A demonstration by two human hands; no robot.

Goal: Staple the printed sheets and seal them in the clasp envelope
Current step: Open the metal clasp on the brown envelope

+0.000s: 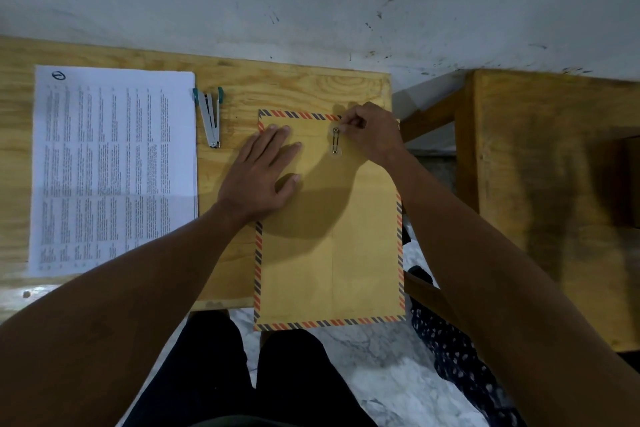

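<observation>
Currently, head view: left hand [258,177] flat, fingers spread, pinning envelope [329,236] at the table's [294,87] right edge. Right hand [372,135] pinches string closure [335,140]. Judged step: opening. Sheets [114,166] and stapler [210,114] lie left, untouched; stapling remains.

printed sheets [114,166]: text too small to read | envelope [329,253]: upper part partly hidden under both hands

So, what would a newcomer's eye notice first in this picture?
First the brown envelope with its striped border, overhanging the table's near edge, left hand flat on it, right hand pinching at its string clasp. Then the printed sheets at left, the stapler beside them.
</observation>
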